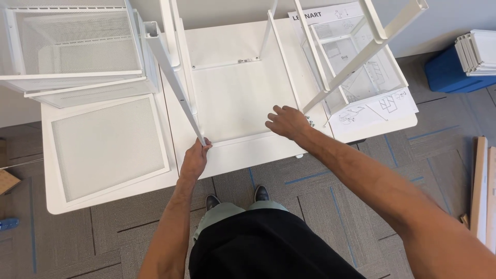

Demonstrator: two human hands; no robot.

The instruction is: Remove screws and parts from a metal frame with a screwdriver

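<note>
White frame leg (173, 82) gripped by left hand (194, 161); right hand (287, 123) flat, fingers apart, on panel (232, 88); mesh baskets (77, 46) alongside.

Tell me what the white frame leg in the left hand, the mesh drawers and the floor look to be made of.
Frame leg: probably painted metal; its open end shows a hollow square tube. Mesh drawers: white-coated wire mesh, see-through with a fine grid. Floor: grey carpet tiles, matte and fuzzy with visible seams. The left hand grips the leg's lower end.

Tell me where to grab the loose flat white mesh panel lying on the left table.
Take the white mesh panel by its solid frame along the near edge, coming from the table's front. It lies flat, and the rim looks stiffer than the mesh; nothing rests on it.
</note>
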